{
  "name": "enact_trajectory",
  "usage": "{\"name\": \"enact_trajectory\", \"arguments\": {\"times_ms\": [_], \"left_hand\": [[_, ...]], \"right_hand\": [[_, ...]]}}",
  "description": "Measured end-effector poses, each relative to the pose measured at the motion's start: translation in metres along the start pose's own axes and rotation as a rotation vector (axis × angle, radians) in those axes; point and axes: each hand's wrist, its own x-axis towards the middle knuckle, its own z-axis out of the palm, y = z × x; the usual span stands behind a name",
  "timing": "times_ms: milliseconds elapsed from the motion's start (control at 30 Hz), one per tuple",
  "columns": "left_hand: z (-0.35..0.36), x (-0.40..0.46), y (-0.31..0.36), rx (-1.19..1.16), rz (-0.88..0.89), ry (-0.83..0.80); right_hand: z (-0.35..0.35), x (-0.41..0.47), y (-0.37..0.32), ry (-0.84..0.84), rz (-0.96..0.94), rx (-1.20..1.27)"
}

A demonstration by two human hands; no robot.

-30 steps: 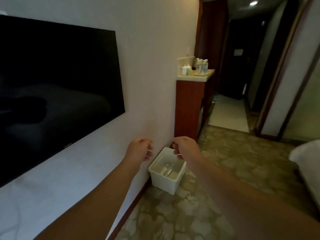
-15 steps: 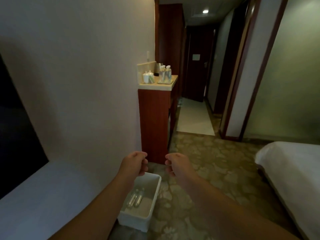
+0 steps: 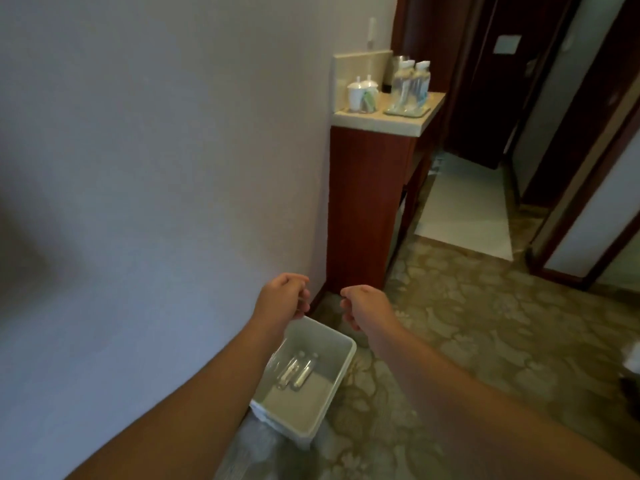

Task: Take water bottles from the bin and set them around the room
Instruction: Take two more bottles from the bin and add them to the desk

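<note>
Bare fists — left hand (image 3: 284, 295), right hand (image 3: 363, 304) — curled

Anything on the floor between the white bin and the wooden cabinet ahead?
No. The head view shows only bare patterned floor between the white bin and the wooden cabinet; both hands hover above that stretch.

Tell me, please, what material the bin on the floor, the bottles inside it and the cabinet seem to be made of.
The bin looks like white plastic: smooth, matte, thin walls with rounded corners. The bottles seem clear plastic, since the bin floor shows through them, though glass cannot be excluded. The cabinet appears to be reddish-brown wood or veneer with a slight sheen; its top looks like pale polished stone.
</note>
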Motion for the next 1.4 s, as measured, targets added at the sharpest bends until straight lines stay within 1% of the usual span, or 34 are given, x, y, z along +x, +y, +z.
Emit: {"name": "enact_trajectory", "arguments": {"times_ms": [100, 267, 367, 467, 633, 867, 1000, 1100, 1200, 1300, 1400], "left_hand": [[-0.005, 0.058, -0.012, -0.035, -0.016, 0.049], [-0.013, 0.164, -0.047, -0.038, -0.060, 0.070], [-0.015, 0.220, -0.080, -0.042, -0.102, 0.108], [-0.012, 0.265, -0.128, -0.071, -0.130, 0.159], [0.002, 0.329, -0.253, -0.069, -0.180, 0.218], [0.011, 0.409, -0.452, -0.072, -0.225, 0.302], [0.005, 0.455, -0.558, -0.027, -0.224, 0.317], [-0.002, 0.486, -0.638, 0.048, -0.229, 0.326], [-0.008, 0.518, -0.709, 0.173, -0.296, 0.302], [-0.014, 0.543, -0.767, 0.375, -0.361, 0.284], [-0.014, 0.554, -0.805, 0.534, -0.454, 0.195]], "right_hand": [[0.029, 0.056, -0.003, -0.033, -0.015, -0.073], [0.075, 0.150, 0.000, -0.067, 0.012, -0.129], [0.096, 0.203, 0.020, -0.101, 0.059, -0.141], [0.118, 0.258, 0.057, -0.124, 0.102, -0.136], [0.153, 0.350, 0.167, -0.134, 0.166, -0.118], [0.184, 0.468, 0.351, -0.226, 0.243, -0.159], [0.203, 0.530, 0.450, -0.205, 0.368, -0.132], [0.220, 0.578, 0.525, -0.181, 0.443, -0.130], [0.233, 0.619, 0.592, -0.158, 0.504, -0.144], [0.244, 0.645, 0.635, -0.140, 0.642, -0.158], [0.248, 0.668, 0.669, -0.150, 0.712, -0.297]]}}
